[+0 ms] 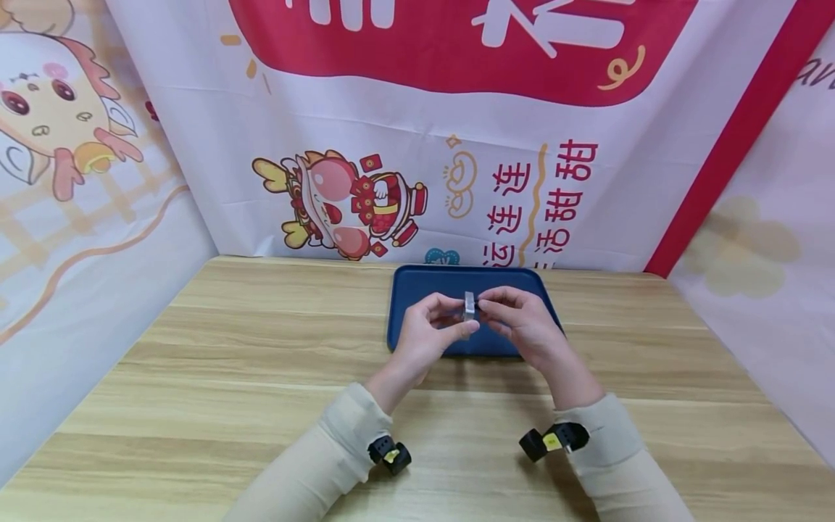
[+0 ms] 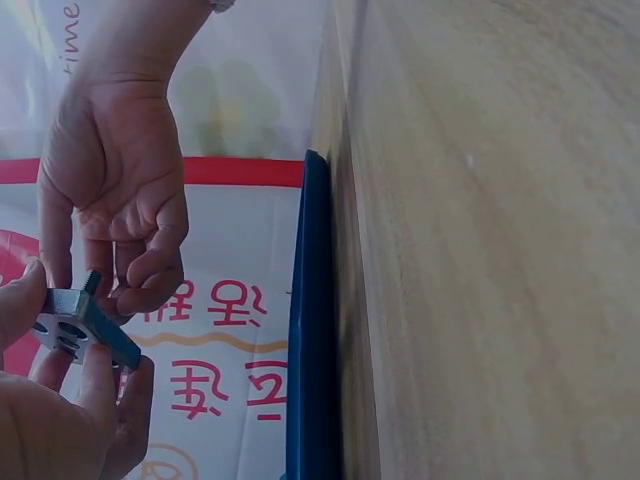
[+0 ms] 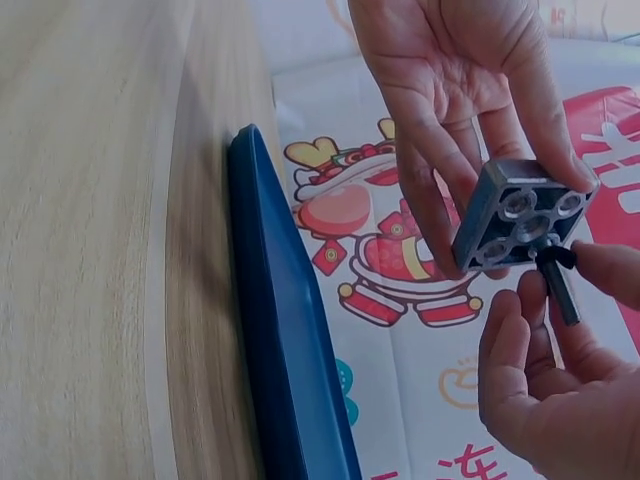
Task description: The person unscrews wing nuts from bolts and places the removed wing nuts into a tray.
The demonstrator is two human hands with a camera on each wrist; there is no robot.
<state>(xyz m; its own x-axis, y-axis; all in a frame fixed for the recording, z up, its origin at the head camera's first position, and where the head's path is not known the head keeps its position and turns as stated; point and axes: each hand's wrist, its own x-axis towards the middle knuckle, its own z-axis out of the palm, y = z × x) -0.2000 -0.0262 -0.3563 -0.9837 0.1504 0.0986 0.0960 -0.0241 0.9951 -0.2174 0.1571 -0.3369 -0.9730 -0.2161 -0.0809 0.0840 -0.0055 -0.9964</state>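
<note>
In the head view a small square metal block (image 1: 469, 307) is held up over the blue tray. My left hand (image 1: 427, 330) grips it by its edges between thumb and fingers. The right wrist view shows several round holes in the block's face (image 3: 528, 218). A dark bolt (image 3: 562, 292) sticks out near one corner, with a small black part (image 3: 562, 257) beside it; how the two join is unclear. My right hand (image 1: 525, 326) pinches at this bolt, thumb against the black part. From the left wrist view, threads show on the bolt (image 2: 93, 282).
The shallow blue tray (image 1: 403, 290) lies at the back of the wooden table (image 1: 261, 377), under both hands. Behind it hangs a printed cloth backdrop (image 1: 228, 145), and more cloth closes off both sides. Each sleeve carries a small black wrist camera (image 1: 390, 455).
</note>
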